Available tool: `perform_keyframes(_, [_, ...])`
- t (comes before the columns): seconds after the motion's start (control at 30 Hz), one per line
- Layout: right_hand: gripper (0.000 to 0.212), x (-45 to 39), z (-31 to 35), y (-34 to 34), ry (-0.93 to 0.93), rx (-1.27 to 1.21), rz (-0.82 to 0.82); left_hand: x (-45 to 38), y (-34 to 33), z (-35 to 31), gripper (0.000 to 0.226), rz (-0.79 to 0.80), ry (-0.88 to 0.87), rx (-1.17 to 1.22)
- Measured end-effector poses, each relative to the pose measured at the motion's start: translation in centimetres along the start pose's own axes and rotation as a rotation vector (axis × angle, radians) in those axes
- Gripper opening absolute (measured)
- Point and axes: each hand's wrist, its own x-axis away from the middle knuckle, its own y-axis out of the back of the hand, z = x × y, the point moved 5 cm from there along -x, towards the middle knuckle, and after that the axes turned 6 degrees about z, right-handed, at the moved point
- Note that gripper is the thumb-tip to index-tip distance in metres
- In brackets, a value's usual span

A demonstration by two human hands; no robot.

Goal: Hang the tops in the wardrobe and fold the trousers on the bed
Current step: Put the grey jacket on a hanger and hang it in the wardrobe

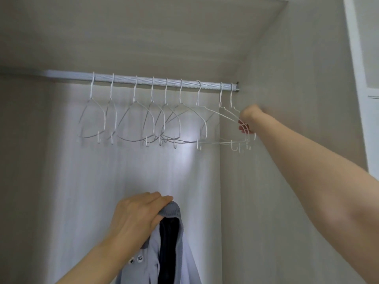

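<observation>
Nine white wire hangers [164, 119] hang on the rail [143, 79]. My right hand [247, 119] pinches the end hanger; my left hand [139, 212] grips the grey top [174, 253]. Next, I judge: unhook it and thread the neckline.

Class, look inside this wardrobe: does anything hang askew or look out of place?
Yes. The hangers nearest the right end of the rail are swung sideways, because the right hand grips their shoulder ends. The left hand holds a grey top, not yet hung.

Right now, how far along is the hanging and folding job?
Nothing looks done: all hangers on the rail are bare. In hand: the left hand holds a grey top, the right hand grips a hanger. Left: hanging it; trousers and bed are out of view.
</observation>
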Motion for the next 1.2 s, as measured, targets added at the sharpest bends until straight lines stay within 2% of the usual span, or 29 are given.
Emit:
perform_keyframes(0.07, [0.028,-0.2,0.0,-0.1,0.011,-0.04,-0.047,-0.1,-0.1,-0.5,0.028,-0.047,-0.063,-0.064])
perform_keyframes(0.13, [0.016,0.2,0.8,0.1,0.06,-0.011,-0.119,0.0,0.0,-0.8,0.028,-0.075,-0.077,-0.063])
perform_keyframes(0.23, [0.032,1.7,1.9,1.0,0.131,0.095,-0.224,0.3,0.2,-1.1,0.029,-0.089,-0.07,-0.048])
perform_keyframes(0.3, [0.033,2.9,2.5,1.4,0.161,0.173,-0.327,0.6,0.6,-1.1,0.037,-0.102,-0.045,-0.026])
perform_keyframes(0.4, [0.034,5.8,2.4,1.6,0.149,0.211,-0.389,1.3,1.1,-1.2,0.05,-0.091,-0.01,-0.001])
perform_keyframes(0.57, [0.026,12.5,0.0,2.1,0.173,0.179,-0.474,2.8,1.5,-1.7,0.029,-0.064,-0.057,-0.099])
perform_keyframes(0.73, [0.029,19.6,-4.3,2.3,0.352,0.142,-0.547,4.5,2.2,-3.2,0.028,-0.049,-0.056,-0.09])
perform_keyframes(0.83, [0.028,24.0,-6.7,1.8,0.435,0.074,-0.491,5.3,2.7,-4.2,0.029,-0.022,-0.016,-0.052])
perform_keyframes(1.03, [0.015,32.7,-10.7,0.0,0.41,-0.177,-0.315,6.4,4.7,-5.9,0.032,0.061,0.166,0.031])
perform_keyframes(1.1, [0.011,34.7,-12.1,-1.1,0.356,-0.264,-0.169,6.5,5.5,-6.4,0.029,0.089,0.219,0.075])
perform_keyframes(1.2, [0.036,34.4,-13.1,-3.0,0.138,-0.43,0.117,6.5,6.2,-6.3,0.012,0.165,0.4,0.216])
